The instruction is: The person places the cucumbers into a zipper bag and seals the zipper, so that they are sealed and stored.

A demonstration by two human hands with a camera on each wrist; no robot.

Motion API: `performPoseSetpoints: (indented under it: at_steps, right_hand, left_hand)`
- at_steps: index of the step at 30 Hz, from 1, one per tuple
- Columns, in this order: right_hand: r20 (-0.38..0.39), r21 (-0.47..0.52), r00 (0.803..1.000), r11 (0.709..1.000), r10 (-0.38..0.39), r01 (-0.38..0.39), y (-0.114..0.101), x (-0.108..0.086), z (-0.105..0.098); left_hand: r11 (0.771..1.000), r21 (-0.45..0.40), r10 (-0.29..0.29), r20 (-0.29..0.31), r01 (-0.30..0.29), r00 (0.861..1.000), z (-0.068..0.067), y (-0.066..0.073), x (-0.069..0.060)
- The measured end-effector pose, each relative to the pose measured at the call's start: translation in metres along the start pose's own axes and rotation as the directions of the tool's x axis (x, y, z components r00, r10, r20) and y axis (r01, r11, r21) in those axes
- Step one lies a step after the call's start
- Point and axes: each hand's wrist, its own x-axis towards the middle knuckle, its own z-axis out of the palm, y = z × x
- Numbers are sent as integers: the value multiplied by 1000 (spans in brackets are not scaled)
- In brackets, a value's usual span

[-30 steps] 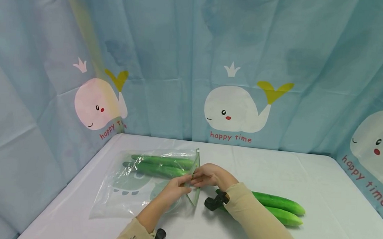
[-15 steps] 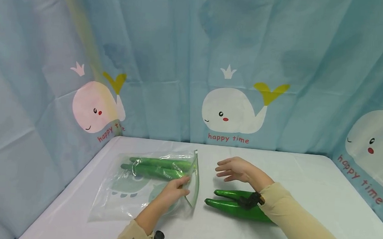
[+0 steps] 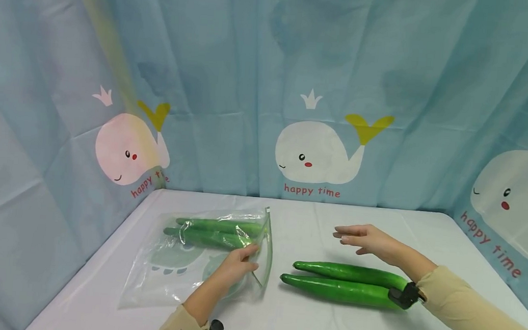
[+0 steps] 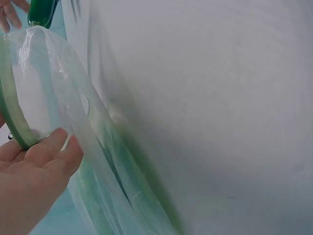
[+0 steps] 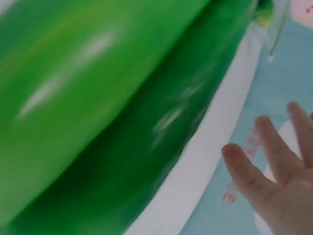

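Observation:
A clear plastic zip bag (image 3: pixel 142 284) with a green-edged mouth lies on the left of the table. Inside it are two cucumbers (image 3: pixel 215 238). My left hand (image 3: pixel 231 271) pinches the bag's mouth; in the left wrist view its fingers (image 4: pixel 49 149) are at the green zip strip (image 4: pixel 12 110), which stands apart from the other side. Two more cucumbers, a front one (image 3: pixel 342 291) and a back one (image 3: pixel 346 271), lie side by side on the right. Just above and behind them hovers my right hand (image 3: pixel 373 240), fingers extended, holding nothing.
The table (image 3: pixel 308 324) is covered with white cloth. Blue curtains (image 3: pixel 233 81) with whale prints stand along its back and both sides. A dark wrist camera (image 3: pixel 405 296) on the right arm hides the right end of the cucumbers.
My right hand has left the bag's mouth and moved right, over past the loose cucumbers. My left hand keeps its hold on the bag, which has hardly moved.

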Motion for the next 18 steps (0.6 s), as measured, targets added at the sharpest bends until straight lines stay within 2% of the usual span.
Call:
performPoseSetpoints:
  at_steps: [6, 12, 18]
  right_hand:
    - [87, -119, 993, 988, -83, 93, 25, -26, -16]
    - [163, -208, 983, 972, -80, 113, 48, -48, -28]
    - [197, -254, 976, 956, -96, 145, 63, -54, -30]
  left_hand:
    - [1000, 1, -20, -6, 20, 1000, -2, 0, 0]
    - [1000, 10, -27, -7, 27, 1000, -2, 0, 2]
    - [1000, 6, -23, -3, 23, 1000, -1, -1, 2]
